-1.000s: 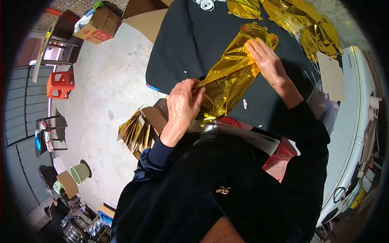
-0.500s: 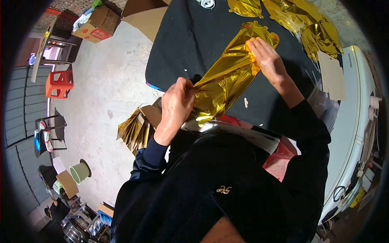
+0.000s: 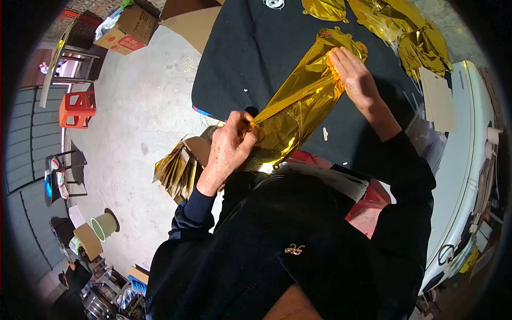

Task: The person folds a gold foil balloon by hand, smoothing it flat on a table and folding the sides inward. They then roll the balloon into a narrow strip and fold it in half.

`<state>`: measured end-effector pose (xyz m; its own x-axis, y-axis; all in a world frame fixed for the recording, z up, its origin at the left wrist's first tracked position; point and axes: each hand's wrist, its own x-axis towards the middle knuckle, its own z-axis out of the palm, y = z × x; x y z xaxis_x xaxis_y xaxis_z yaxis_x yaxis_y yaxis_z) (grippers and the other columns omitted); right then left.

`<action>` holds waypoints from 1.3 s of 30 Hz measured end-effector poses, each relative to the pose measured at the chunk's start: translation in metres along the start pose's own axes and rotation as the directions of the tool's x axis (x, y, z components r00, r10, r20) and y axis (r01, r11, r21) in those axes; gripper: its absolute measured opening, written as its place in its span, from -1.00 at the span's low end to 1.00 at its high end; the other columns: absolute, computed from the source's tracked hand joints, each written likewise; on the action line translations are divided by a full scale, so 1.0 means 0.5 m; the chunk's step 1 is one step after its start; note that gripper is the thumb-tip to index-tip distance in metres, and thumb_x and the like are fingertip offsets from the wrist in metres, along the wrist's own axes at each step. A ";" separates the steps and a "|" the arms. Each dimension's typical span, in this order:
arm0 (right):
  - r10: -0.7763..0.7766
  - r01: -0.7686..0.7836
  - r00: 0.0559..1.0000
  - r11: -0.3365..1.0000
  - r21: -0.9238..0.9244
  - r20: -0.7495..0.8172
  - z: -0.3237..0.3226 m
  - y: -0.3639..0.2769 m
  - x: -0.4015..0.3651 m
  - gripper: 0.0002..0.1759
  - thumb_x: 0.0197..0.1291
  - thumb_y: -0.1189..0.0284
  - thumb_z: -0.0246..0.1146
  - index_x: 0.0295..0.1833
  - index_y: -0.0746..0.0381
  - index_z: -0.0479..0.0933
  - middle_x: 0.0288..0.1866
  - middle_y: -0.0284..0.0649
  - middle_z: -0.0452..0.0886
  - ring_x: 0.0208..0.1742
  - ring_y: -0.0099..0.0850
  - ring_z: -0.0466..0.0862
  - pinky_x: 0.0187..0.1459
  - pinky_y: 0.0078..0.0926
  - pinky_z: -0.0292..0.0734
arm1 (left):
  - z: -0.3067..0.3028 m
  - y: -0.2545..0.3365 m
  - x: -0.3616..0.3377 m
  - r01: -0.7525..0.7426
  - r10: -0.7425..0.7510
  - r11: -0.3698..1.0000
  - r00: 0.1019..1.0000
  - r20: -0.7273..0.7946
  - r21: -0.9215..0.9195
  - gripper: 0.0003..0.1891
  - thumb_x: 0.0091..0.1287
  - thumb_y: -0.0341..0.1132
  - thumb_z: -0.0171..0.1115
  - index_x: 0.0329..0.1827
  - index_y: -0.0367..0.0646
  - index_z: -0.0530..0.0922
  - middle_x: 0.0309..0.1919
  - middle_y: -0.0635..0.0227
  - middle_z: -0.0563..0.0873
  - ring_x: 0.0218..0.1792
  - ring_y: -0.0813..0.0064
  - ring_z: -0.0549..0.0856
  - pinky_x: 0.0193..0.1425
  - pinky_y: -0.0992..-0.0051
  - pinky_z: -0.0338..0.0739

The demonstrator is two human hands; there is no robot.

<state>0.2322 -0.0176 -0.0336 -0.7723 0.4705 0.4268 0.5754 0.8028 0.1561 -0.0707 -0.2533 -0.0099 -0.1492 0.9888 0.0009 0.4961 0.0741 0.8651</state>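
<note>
My left hand [image 3: 230, 145] is clamped on the near end of the gold foil [image 3: 301, 101]; my right hand [image 3: 354, 77] presses flat and open on its far end on the worktop [image 3: 250, 48].

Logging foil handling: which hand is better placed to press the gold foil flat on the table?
Likely the right hand: it lies on the gold foil over the black table; the left hand pinches the near end at the edge.
</note>
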 end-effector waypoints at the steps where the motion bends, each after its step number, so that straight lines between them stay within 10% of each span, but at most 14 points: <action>1: 0.000 0.000 1.000 1.000 0.016 0.004 -0.002 0.001 0.001 -0.42 0.30 0.56 0.22 0.46 0.34 0.50 0.42 0.02 0.59 0.48 -0.01 0.54 0.45 -0.12 0.52 | 0.001 -0.002 -0.001 0.013 -0.013 1.000 1.000 -0.004 0.022 -0.72 0.34 -0.45 0.36 0.07 -0.19 0.54 -0.43 0.19 0.75 -0.44 0.26 0.78 -0.29 0.33 0.64; 9: -0.055 0.055 0.998 0.998 -0.012 0.042 -0.015 -0.001 0.007 -0.38 0.32 0.55 0.19 0.52 0.30 0.47 0.48 -0.01 0.55 0.53 0.00 0.48 0.47 -0.10 0.47 | 0.005 0.023 -0.011 0.044 -0.033 0.969 0.998 -0.049 0.244 -0.76 0.36 -0.44 0.38 0.02 -0.18 0.55 -0.48 0.13 0.75 -0.47 0.12 0.79 -0.34 0.29 0.66; 19: -0.038 0.036 0.998 0.999 0.039 0.055 -0.022 0.000 0.007 -0.38 0.37 0.48 0.02 0.54 0.33 0.44 0.48 0.10 0.52 0.53 0.09 0.46 0.50 -0.01 0.39 | -0.006 0.014 -0.005 -0.383 0.413 0.750 0.908 0.069 0.540 -0.78 0.18 -0.47 0.46 -0.25 -0.13 0.52 -0.26 0.25 0.64 -0.25 0.16 0.68 -0.22 0.26 0.62; 39: -0.010 0.013 0.998 0.999 -0.052 0.059 -0.018 -0.003 0.001 -0.38 0.32 0.56 0.17 0.51 0.26 0.48 0.46 -0.03 0.57 0.53 -0.07 0.50 0.49 0.01 0.41 | 0.015 0.011 0.017 -0.592 0.568 0.697 0.800 0.193 0.405 -0.55 0.16 -0.46 0.40 0.17 -0.18 0.61 -0.41 0.32 0.54 -0.34 0.27 0.58 -0.23 0.24 0.53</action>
<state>0.2333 -0.0215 -0.0256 -0.7926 0.4834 0.3717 0.5785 0.7888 0.2077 -0.0628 -0.2434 -0.0090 0.3276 0.8584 0.3947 0.7807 -0.4812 0.3986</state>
